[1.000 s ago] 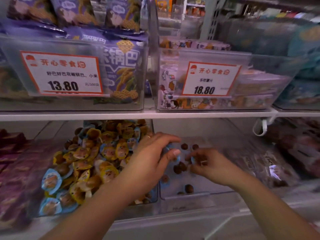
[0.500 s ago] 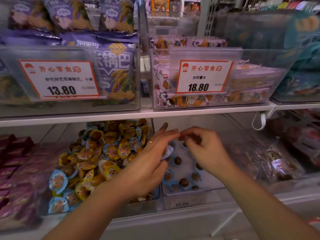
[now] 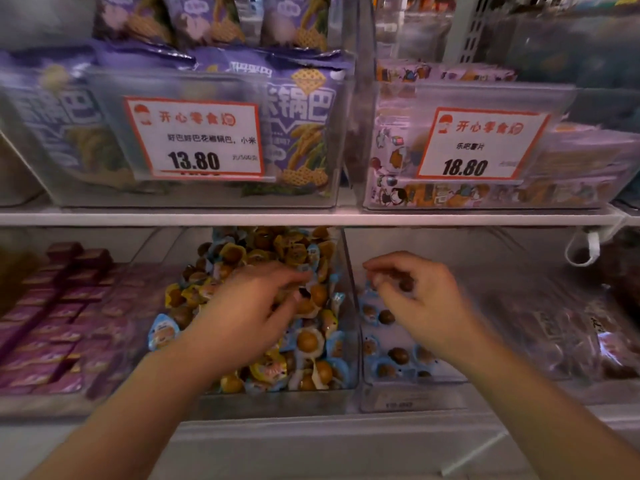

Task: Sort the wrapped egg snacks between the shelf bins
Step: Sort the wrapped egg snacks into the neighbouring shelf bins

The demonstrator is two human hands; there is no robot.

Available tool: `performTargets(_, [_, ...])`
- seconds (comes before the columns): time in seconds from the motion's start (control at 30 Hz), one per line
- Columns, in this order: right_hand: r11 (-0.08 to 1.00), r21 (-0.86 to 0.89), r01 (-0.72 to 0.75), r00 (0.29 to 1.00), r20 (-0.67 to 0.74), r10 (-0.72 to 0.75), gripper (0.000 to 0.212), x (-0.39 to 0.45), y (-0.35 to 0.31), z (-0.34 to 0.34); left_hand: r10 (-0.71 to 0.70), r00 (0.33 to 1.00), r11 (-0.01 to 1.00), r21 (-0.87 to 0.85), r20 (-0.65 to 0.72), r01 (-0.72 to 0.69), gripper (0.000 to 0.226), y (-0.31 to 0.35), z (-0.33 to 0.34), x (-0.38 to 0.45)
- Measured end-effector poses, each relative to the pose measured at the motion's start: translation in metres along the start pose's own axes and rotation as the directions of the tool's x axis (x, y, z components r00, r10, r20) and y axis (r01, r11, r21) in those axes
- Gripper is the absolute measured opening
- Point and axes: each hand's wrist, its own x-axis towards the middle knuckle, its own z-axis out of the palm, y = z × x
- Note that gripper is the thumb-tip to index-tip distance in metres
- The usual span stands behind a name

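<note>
A clear left bin (image 3: 349, 271) on the lower shelf holds a heap of wrapped egg snacks (image 3: 306, 341) in yellow and blue wrappers. My left hand (image 3: 252, 310) lies over this heap, fingers stretched toward its right side and touching the top snacks, thumb apart below them. The right bin (image 3: 412, 398) holds several blue-wrapped egg snacks (image 3: 398, 355) spread over its floor. My right hand (image 3: 420, 296) hovers above them with fingers curled, pinching a small brown egg snack (image 3: 404, 284). Motion blurs both hands.
Purple boxes (image 3: 52, 323) fill the bin to the left, and dark packets (image 3: 554, 327) the bin to the right. The upper shelf edge (image 3: 311, 218) runs just above the hands. On it stand bins of purple bags (image 3: 301, 133) with price tags. A white loop (image 3: 585, 249) hangs at right.
My hands met over the divider half a second ago. They have parted: the left went back over the mixed heap, the right moved out over the right bin.
</note>
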Motion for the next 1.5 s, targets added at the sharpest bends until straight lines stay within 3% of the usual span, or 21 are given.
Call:
performTargets(0.1, [0.915, -0.283, 0.289, 0.943, 0.247, -0.222, 0.033, 0.001, -0.021, 0.023, -0.045, 0.992, 0.983, 0.183, 0.121, 0.022, 0.052, -0.015, -0.014, -0.026])
performTargets(0.2, [0.683, -0.544, 0.488, 0.843, 0.497, -0.207, 0.038, 0.002, -0.036, 0.052, -0.076, 0.978, 0.967, 0.253, 0.192, 0.025, 0.064, -0.018, -0.011, -0.038])
performTargets(0.27, [0.609, -0.603, 0.516, 0.825, 0.541, -0.163, 0.04, 0.002, -0.045, 0.065, -0.063, 0.99, 0.961, 0.275, 0.127, 0.026, 0.052, -0.024, -0.014, -0.04])
performTargets(0.37, [0.611, -0.618, 0.496, 0.828, 0.548, -0.118, 0.048, 0.002, -0.054, 0.076, -0.092, 0.996, 0.949, 0.301, -0.012, 0.091, 0.038, -0.039, -0.024, -0.04])
performTargets(0.47, [0.588, -0.659, 0.469, 0.831, 0.554, -0.042, 0.051, 0.005, -0.053, 0.087, -0.135, 0.989, 0.941, 0.304, -0.06, 0.147, 0.039, -0.047, -0.027, -0.04])
performTargets(0.57, [0.626, -0.669, 0.401, 0.846, 0.532, 0.026, 0.055, 0.01, -0.045, 0.097, -0.086, 0.989, 0.93, 0.346, -0.125, 0.124, 0.041, -0.045, -0.022, -0.038])
performTargets(0.67, [0.685, -0.64, 0.347, 0.849, 0.524, 0.059, 0.061, 0.017, -0.038, 0.102, -0.009, 0.986, 0.933, 0.354, -0.169, 0.069, 0.035, -0.041, -0.021, -0.039])
performTargets(0.77, [0.744, -0.585, 0.324, 0.848, 0.528, 0.046, 0.066, 0.02, -0.035, 0.106, 0.035, 0.991, 0.951, 0.308, -0.129, 0.007, 0.018, -0.038, -0.028, -0.043])
performTargets(0.9, [0.768, -0.552, 0.325, 0.846, 0.533, 0.025, 0.063, 0.018, -0.032, 0.11, 0.032, 0.997, 0.96, 0.281, -0.071, -0.011, 0.023, -0.033, -0.041, -0.055])
performTargets(1.0, [0.811, -0.505, 0.295, 0.85, 0.526, 0.018, 0.057, 0.019, -0.033, 0.108, -0.047, 0.998, 0.957, 0.289, 0.045, 0.032, 0.028, -0.037, -0.055, -0.067])
performTargets(1.17, [0.865, -0.447, 0.226, 0.886, 0.463, 0.008, 0.045, 0.022, -0.038, 0.105, -0.057, 0.995, 0.914, 0.406, 0.083, 0.018, 0.037, -0.036, -0.053, -0.086])
performTargets(1.37, [0.99, -0.102, -0.096, 0.967, 0.228, 0.117, 0.035, 0.032, -0.042, 0.094, -0.049, 0.996, 0.882, 0.471, 0.075, 0.008, 0.042, -0.038, -0.045, -0.088])
performTargets(1.5, [0.985, 0.103, -0.136, 0.98, 0.16, 0.119, 0.037, 0.033, -0.049, 0.089, -0.051, 0.998, 0.903, 0.425, -0.028, 0.058, 0.026, -0.037, -0.039, -0.081])
